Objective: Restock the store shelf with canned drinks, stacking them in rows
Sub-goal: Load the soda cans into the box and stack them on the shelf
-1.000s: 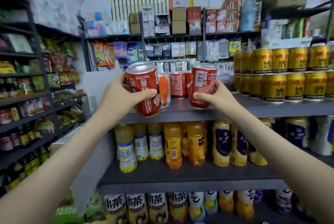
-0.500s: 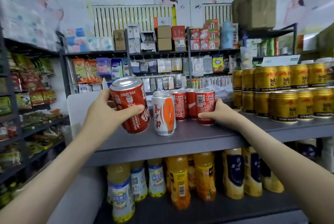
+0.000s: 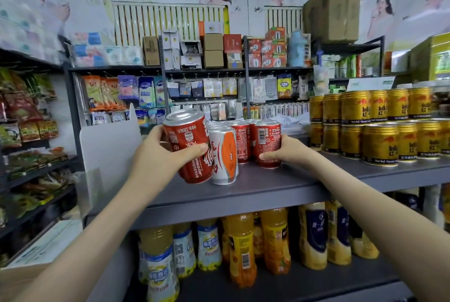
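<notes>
My left hand [image 3: 155, 155] grips a red cola can [image 3: 188, 148], tilted and held just above the grey shelf [image 3: 267, 187], in front of a white-and-orange can [image 3: 225, 158] that stands at the row's front. My right hand [image 3: 286, 150] holds a second red can [image 3: 267, 143] standing on the shelf, beside another red can [image 3: 241, 141] in the row. More can tops show behind them, mostly hidden.
Gold energy-drink cans [image 3: 379, 126] are stacked two high to the right on the same shelf. A white divider panel [image 3: 109, 146] stands at the shelf's left end. Bottled drinks [image 3: 241, 248] fill the shelf below. Snack racks [image 3: 24, 119] line the left aisle.
My right hand has set its red can down on the shelf beside the row. My left hand has lowered its can toward the shelf in front of the white-and-orange can.
</notes>
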The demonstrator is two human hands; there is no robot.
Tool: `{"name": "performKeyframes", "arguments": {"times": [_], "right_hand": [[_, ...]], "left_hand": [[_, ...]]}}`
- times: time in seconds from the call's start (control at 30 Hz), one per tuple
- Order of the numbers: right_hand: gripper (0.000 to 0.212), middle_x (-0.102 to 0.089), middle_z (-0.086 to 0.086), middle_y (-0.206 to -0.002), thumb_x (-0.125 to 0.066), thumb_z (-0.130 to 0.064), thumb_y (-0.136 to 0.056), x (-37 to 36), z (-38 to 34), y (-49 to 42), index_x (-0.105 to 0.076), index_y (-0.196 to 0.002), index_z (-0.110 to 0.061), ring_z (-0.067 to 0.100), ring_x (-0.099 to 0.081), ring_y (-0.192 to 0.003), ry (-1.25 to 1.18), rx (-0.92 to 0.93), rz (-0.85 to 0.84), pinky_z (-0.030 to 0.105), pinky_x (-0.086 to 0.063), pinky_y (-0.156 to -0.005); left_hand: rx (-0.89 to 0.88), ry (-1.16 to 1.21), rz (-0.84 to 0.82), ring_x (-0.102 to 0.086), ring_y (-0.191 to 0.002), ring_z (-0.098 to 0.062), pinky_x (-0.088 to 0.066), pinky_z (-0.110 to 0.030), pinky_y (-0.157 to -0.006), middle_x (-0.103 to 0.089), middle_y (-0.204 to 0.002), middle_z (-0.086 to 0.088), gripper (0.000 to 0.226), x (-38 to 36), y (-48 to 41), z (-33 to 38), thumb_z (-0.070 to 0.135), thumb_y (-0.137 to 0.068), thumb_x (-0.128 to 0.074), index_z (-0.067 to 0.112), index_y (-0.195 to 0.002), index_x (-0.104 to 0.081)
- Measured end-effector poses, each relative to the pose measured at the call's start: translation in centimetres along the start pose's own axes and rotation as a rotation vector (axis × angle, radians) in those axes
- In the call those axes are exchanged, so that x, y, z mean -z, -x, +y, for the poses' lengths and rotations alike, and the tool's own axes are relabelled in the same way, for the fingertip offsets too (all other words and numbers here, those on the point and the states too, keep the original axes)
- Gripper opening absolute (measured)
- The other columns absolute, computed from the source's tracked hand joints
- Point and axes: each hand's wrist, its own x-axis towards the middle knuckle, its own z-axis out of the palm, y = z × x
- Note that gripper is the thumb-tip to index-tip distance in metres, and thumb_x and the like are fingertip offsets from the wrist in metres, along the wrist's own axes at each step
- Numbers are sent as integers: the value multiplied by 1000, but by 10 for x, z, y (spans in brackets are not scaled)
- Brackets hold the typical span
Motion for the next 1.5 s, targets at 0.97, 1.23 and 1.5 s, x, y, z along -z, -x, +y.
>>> {"name": "performKeyframes", "arguments": {"times": [0.97, 1.23, 1.5], "right_hand": [[70, -62, -15, -117, -80, -41, -66, -29, -88, 124, -49, -127, -27, 0, -59, -104, -67, 431, 11, 23, -48, -89], [55, -65, -8, -105, -82, -33, -69, -21, -58, 103, -55, -115, -19, 8, -60, -96, -92, 195, 187, 24, -47, -84], [50, -67, -1, -101, -84, -32, -66, -36, -45, 57, -60, -105, -13, 14, -62, -94, 23, 31, 142, 23, -47, -75]], "left_hand": [[-119, -55, -83, -60, -90, 0, -51, -25, -81, -64, -98, 16, 57, -51, 15, 41, 43, -62, -82, 28, -111, -56], [-311, -157, -110, -43, -118, -5, -33, -23, -94, -46, -129, 5, 67, -45, -10, 34, 43, -85, -63, 36, -143, -29], [-324, -520, -242, -26, -133, -15, -28, -33, -105, -31, -139, 2, 62, -49, -33, -19, 36, -90, -58, 32, -145, -30]]}}
